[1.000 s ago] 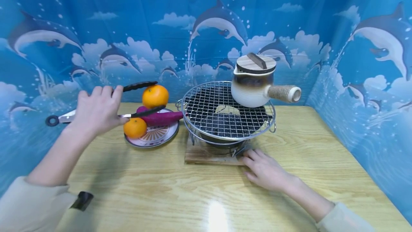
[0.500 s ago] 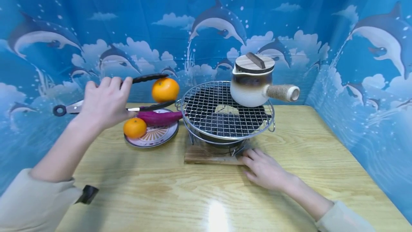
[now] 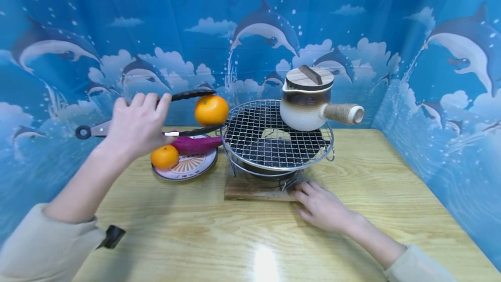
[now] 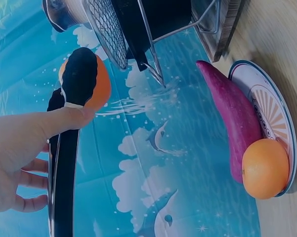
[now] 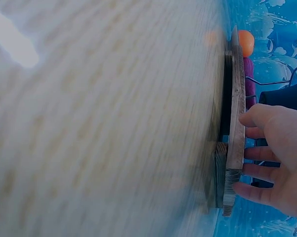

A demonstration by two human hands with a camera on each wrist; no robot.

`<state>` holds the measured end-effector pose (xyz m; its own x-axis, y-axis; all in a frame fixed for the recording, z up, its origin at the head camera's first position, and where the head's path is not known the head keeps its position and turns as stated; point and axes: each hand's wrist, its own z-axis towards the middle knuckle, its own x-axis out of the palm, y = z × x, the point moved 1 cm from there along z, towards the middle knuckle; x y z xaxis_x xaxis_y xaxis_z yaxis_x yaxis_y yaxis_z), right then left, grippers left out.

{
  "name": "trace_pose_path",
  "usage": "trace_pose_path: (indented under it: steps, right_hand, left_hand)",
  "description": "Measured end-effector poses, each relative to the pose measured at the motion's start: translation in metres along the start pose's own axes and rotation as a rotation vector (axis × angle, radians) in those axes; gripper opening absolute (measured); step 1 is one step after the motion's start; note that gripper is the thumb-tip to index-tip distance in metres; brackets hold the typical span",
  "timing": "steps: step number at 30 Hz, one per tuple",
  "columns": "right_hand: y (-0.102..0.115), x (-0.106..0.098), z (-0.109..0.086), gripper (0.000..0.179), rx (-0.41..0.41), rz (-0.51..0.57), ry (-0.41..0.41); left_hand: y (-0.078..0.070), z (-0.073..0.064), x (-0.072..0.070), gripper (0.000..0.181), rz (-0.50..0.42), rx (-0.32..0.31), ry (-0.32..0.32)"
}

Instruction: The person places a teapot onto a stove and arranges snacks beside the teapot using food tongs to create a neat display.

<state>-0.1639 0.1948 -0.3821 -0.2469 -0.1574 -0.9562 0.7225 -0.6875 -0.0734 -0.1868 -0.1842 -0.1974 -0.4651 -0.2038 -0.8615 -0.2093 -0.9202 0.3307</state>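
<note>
My left hand [image 3: 137, 127] grips black-and-silver tongs [image 3: 192, 95] left of the grill. Between the tong tips is a large orange [image 3: 212, 110], held up behind the plate and close to the grill's left rim. In the left wrist view, the thumb lies along the tongs [image 4: 66, 173] and the orange [image 4: 103, 84] shows partly behind the black tip. My right hand [image 3: 325, 208] rests at the front right corner of the wooden board [image 3: 254, 189] under the grill. In the right wrist view its fairly straight fingers touch the board [image 5: 235, 113].
A round wire grill [image 3: 254, 142] stands on the board, with a lidded clay pot [image 3: 303, 110] at its back right, side handle pointing right. Left of it, a plate [image 3: 192, 171] holds a purple sweet potato [image 3: 195, 144] and a smaller orange [image 3: 165, 157]. A dolphin curtain [image 3: 176, 21] hangs behind.
My left hand has moved right with the tongs, lifting the large orange from over the plate towards the grill's left rim. The right hand stays at the board.
</note>
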Motion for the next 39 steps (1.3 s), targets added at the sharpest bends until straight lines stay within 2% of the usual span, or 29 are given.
trace_pose_path:
  steps: [15, 26, 39]
  right_hand:
    - [0.001, -0.002, 0.0, 0.036, 0.002, -0.004, 0.001]
    - [0.002, 0.0, 0.0, 0.037, -0.019, -0.01, -0.042]
    - [0.002, -0.001, 0.0, 0.034, 0.015, 0.012, 0.006]
  left_hand:
    - [-0.007, 0.0, -0.001, 0.091, -0.048, 0.032, -0.036]
    - [-0.015, 0.0, -0.005, 0.092, -0.064, 0.063, -0.051]
    - [-0.022, 0.003, -0.009, 0.094, -0.052, 0.101, -0.099]
